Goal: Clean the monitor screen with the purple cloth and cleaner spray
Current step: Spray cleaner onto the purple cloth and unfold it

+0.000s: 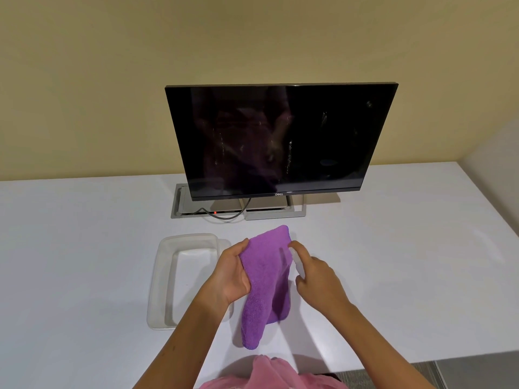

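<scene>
Purple microfibre cloth (265,279) hangs from the left hand (231,273), whose fingers grip its edge, above the white desk (84,248). Just right of it, the right hand (318,279) clasps a small clear spray bottle (298,262), nozzle toward the cloth. The smeared Dell monitor (280,138) stands beyond. Risk: mist overshooting the cloth onto the desk, or oversoaking causing drips.

Left hand (231,272) gripping purple cloth (265,284), right hand (318,279) holding spray bottle (298,262) — smeared monitor (278,138) behind
</scene>
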A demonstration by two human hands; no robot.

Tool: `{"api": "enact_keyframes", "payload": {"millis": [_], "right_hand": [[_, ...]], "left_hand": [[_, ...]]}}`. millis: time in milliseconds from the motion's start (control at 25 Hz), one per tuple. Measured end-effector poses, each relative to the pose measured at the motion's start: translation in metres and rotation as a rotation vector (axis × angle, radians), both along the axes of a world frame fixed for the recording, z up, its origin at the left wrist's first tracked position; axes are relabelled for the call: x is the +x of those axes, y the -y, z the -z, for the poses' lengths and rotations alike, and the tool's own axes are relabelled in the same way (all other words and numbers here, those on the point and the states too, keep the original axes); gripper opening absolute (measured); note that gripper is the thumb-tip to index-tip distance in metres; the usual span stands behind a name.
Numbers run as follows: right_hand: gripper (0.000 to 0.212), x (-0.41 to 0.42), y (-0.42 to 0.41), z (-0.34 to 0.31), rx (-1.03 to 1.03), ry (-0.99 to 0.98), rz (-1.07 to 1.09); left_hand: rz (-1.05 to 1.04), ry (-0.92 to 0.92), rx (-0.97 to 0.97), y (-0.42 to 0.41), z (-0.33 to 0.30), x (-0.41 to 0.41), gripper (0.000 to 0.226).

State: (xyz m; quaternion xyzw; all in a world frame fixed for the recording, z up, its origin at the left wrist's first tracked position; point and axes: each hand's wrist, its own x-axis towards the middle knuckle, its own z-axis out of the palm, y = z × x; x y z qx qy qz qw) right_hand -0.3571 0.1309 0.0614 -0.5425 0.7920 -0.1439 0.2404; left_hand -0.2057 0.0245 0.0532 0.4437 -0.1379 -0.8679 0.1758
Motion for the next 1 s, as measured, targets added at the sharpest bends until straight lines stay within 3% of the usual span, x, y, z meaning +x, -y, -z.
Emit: {"api": "enact_keyframes", "payload": {"millis": [120,320,440,760,920,1000], "right_hand": [[0.065,0.003,-0.008,0.012,-0.068,0.117,0.062],[0.027,-0.023,-0.011,0.035,-0.112,0.244,0.444],[0.023,-0.054,-0.009,0.042,-0.186,0.31,0.57],[0.02,-0.125,-0.014,0.068,-0.241,0.327,0.54],[0.017,-0.144,-0.022,0.081,-0.244,0.319,0.504],[0.015,-0.149,-0.025,0.085,-0.251,0.326,0.49]], "left_hand": [[0.007,0.022,-0.01,-0.001,0.003,0.0,0.033],[-0.018,0.088,-0.014,-0.003,0.013,0.0,0.031],[-0.003,0.15,-0.013,-0.006,0.022,-0.002,0.034],[-0.042,0.385,-0.042,-0.012,0.041,-0.025,0.02],[0.078,0.505,-0.163,-0.02,0.045,-0.027,0.041],[0.106,0.495,-0.179,-0.029,0.043,-0.029,0.036]]}}
